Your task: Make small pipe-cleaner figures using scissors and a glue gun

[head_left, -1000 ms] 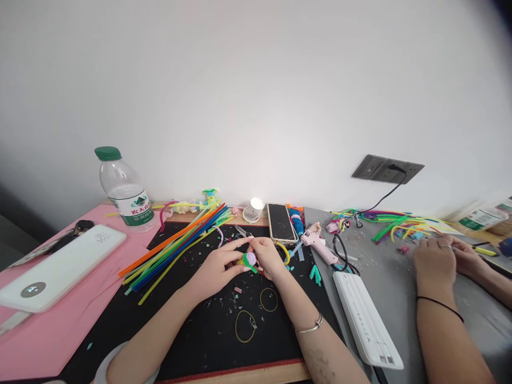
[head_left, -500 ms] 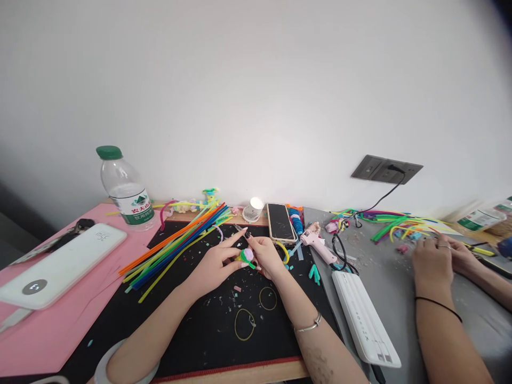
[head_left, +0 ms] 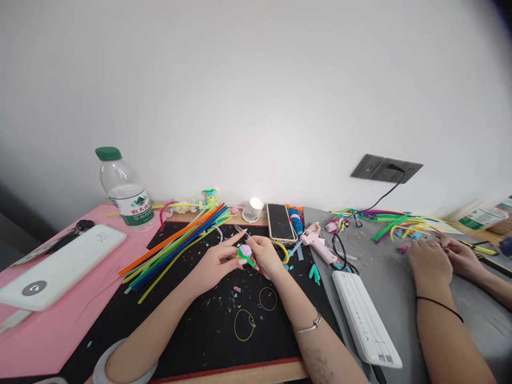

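Note:
Over the black mat (head_left: 192, 336), my left hand (head_left: 218, 264) pinches a small pipe-cleaner piece (head_left: 244, 252) with a lilac top and a green part below. A green end of it (head_left: 251, 262) points toward my right hand (head_left: 264, 256). My right hand is closed around a tool with pointed metal tips (head_left: 241, 230); a bit of red shows under the palm, and most of the tool is hidden. My left index finger is stretched out close to the metal tips. Two elastic bands (head_left: 244, 325) and small scraps lie below my hands.
Loose pipe cleaners (head_left: 176, 248) lie left of my hands. Behind are a paper cup (head_left: 253, 209) and a phone (head_left: 280, 223). A pink glue gun (head_left: 318, 244) and a white power bank (head_left: 366, 320) lie right. A bottle (head_left: 128, 186) stands left. A co-worker's hands (head_left: 432, 261) are far right.
The pipe-cleaner piece has turned and shifted slightly up and left between my fingers, showing more of its lilac top. The co-worker's hands have moved slightly left.

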A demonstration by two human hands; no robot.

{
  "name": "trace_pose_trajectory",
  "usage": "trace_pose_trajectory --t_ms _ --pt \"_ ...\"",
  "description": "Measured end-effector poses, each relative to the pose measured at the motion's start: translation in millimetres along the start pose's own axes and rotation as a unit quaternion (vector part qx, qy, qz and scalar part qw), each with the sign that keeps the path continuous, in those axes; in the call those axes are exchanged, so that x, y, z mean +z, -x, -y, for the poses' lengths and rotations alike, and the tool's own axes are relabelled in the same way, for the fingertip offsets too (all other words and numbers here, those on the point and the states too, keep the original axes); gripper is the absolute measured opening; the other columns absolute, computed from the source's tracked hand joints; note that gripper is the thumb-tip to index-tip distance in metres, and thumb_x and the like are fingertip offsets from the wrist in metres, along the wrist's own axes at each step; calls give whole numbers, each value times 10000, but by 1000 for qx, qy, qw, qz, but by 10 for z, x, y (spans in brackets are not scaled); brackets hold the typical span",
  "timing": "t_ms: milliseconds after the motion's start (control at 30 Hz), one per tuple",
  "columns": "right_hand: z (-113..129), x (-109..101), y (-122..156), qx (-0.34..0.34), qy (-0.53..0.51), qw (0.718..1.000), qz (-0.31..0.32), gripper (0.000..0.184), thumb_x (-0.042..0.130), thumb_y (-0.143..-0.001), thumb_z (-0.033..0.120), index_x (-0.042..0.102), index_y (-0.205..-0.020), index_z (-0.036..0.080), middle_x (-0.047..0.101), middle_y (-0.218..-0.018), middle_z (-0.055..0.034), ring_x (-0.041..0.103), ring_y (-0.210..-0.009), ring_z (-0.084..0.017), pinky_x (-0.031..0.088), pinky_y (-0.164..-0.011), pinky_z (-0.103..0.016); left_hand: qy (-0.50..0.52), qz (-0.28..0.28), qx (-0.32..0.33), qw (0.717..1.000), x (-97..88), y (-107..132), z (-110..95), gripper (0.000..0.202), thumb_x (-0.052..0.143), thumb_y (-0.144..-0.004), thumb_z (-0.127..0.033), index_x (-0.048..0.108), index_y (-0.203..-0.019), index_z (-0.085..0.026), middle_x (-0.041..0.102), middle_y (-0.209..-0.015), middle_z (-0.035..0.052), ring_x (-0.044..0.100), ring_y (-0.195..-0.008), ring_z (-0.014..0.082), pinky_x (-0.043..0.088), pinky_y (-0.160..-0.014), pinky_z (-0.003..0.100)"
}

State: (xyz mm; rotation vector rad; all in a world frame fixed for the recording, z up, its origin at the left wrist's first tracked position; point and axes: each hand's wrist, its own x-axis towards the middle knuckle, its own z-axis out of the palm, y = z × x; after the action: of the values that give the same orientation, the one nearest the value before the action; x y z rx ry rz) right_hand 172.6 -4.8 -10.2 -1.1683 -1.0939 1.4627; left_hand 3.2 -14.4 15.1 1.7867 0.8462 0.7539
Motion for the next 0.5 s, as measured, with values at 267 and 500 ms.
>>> trace_pose_trajectory --t_ms 267,500 --pt "10 10 -9 9 20 999 -24 374 596 -752 516 513 -631 173 460 -395 89 291 -241 -29 177 -243 -168 -68 31 17 997 6 25 -65 264 541 -842 -349 625 -681 -158 417 -1477 62 594 -715 134 469 -599 250" --pt "-11 -10 -21 3 9 1000 1 401 610 -743 553 470 -647 190 436 -376 102 263 -243 -28 184 -251 -169 -85 -12 22 996 -13 -2 5 294 520 -846 -391 634 -705 -160 383 -1499 65 541 -643 101 456 -568 238"
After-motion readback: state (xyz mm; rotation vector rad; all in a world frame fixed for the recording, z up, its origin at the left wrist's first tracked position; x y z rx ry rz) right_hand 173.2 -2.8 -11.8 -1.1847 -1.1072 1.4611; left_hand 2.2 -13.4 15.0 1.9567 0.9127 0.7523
